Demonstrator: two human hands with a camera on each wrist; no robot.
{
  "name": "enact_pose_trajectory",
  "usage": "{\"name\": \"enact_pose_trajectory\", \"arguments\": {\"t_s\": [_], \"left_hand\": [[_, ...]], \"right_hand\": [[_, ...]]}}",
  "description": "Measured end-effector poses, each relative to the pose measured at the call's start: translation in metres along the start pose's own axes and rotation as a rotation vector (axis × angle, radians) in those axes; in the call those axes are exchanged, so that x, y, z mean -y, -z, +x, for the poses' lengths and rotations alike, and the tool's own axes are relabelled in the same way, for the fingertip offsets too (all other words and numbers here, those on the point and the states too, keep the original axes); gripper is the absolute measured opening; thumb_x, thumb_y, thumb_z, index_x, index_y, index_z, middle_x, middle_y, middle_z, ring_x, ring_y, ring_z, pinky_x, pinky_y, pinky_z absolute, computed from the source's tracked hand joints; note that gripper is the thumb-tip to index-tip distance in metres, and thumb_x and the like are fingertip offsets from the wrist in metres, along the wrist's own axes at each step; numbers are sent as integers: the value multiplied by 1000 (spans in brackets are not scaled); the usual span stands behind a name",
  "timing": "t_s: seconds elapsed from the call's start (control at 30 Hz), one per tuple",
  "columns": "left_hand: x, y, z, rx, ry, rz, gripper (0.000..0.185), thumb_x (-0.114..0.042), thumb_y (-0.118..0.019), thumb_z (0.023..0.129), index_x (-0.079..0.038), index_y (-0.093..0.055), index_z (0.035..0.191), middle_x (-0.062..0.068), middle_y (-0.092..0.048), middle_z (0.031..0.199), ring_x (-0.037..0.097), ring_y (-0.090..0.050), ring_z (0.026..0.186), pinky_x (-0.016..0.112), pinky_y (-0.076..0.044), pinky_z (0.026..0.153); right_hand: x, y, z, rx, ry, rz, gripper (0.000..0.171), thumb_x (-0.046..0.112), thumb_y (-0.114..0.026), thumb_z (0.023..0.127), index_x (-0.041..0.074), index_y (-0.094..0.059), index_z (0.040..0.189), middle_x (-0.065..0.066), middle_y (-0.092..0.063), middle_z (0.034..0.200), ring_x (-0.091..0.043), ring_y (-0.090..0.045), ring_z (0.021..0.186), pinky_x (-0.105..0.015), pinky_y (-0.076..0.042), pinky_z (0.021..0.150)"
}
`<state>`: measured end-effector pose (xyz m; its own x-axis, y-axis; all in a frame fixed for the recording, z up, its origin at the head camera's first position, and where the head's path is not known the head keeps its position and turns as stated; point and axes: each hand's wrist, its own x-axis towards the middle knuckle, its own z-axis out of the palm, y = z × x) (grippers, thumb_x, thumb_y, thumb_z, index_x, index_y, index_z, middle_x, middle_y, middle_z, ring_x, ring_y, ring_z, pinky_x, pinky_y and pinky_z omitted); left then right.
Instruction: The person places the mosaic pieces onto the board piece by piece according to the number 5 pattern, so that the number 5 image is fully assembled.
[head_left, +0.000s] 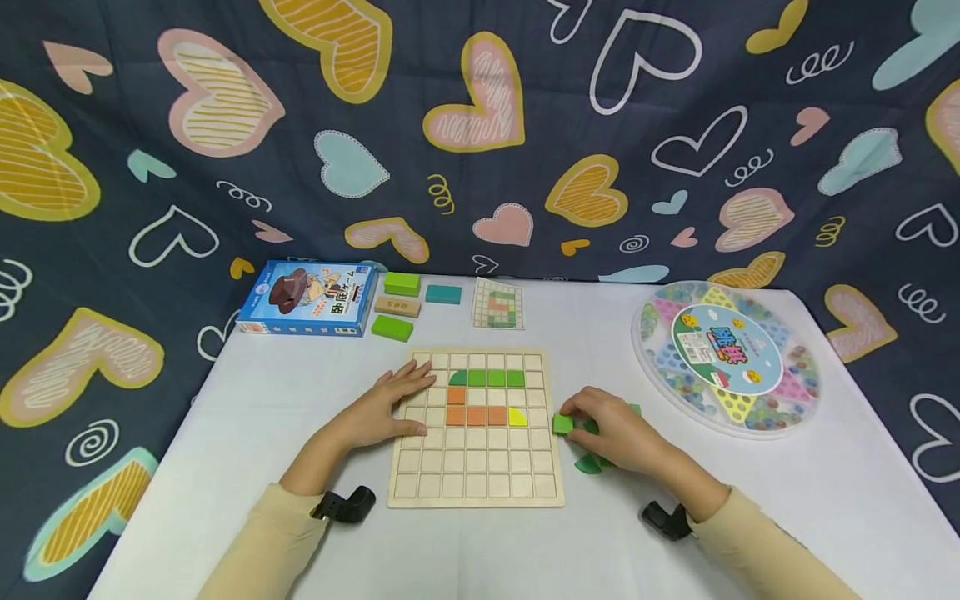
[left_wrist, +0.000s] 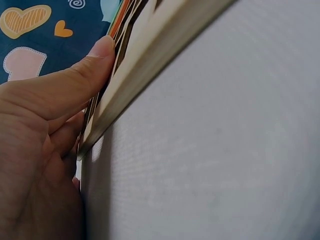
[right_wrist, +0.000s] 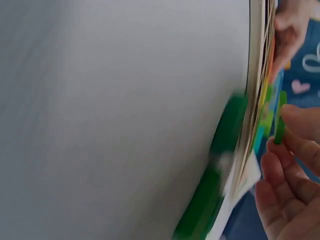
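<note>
A white-covered table (head_left: 480, 554) runs back to a navy backdrop (head_left: 540, 100) printed with hearts, which rises behind it. My wooden grid board (head_left: 476, 467) lies flat mid-table, some cells filled with green, orange and yellow tiles. My left hand (head_left: 378, 412) rests over its left edge, fingers extended and relaxed. At its right edge my right hand (head_left: 611, 429) pinches a green tile (head_left: 562, 425), with more green pieces (head_left: 588, 464) lying under that hand. White cloth stretches from the board's near edge toward me, and another stretch separates it from the round case (head_left: 727, 358) near the table's right edge. Beyond its far edge, a picture card (head_left: 498, 317) lies close.
</note>
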<state>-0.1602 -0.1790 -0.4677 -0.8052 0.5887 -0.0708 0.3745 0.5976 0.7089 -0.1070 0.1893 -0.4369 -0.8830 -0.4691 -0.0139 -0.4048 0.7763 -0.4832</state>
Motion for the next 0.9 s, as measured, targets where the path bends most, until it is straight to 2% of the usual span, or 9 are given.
{"name": "enact_pose_trajectory", "arguments": {"t_s": [0.17,0.33,0.5,0.67,0.8,0.9], "left_hand": [[0,1,0,-3,4,-6,79,-30,-77,77,-10,-40,144,5,-25,157,30,-9,147,53,-3,118],[2,0,1,2,-3,-5,79,-31,-77,78,-10,-41,144,6,-25,157,31,-9,147,55,-3,117],[3,0,1,0,1,-1,79,-33,-77,77,-11,-41,144,6,-25,157,31,-9,147,55,-3,117],[3,-1,1,3,10,-1,80,-32,-77,77,-11,-40,145,5,-24,157,29,-9,147,53,-3,118],[4,-2,1,3,1,-3,80,-32,-77,77,-11,-40,145,5,-24,157,29,-8,147,53,-3,118],[3,-1,1,3,2,-7,80,-31,-77,77,-11,-40,145,5,-24,157,29,-8,147,53,-3,118]], "right_hand": [[21,-10,10,23,143,-21,26,22,-70,86,13,-67,110,5,-62,107,-8,-56,95,-29,-51,82],[31,-21,21,32,201,-77,24,19,-71,84,12,-69,107,5,-61,101,-4,-51,83,-21,-49,72],[34,-24,25,15,259,-131,24,15,-72,83,10,-69,106,3,-61,99,-5,-52,84,-21,-50,72],[24,-10,16,15,172,-56,32,20,-72,84,10,-66,114,2,-62,107,-9,-56,95,-28,-52,81],[1,8,-2,-23,48,54,34,17,-72,84,10,-65,116,2,-63,113,-15,-60,105,-37,-52,88],[-17,15,-15,-48,-25,79,34,14,-73,82,11,-66,115,2,-64,113,-17,-62,103,-37,-53,86]]}}
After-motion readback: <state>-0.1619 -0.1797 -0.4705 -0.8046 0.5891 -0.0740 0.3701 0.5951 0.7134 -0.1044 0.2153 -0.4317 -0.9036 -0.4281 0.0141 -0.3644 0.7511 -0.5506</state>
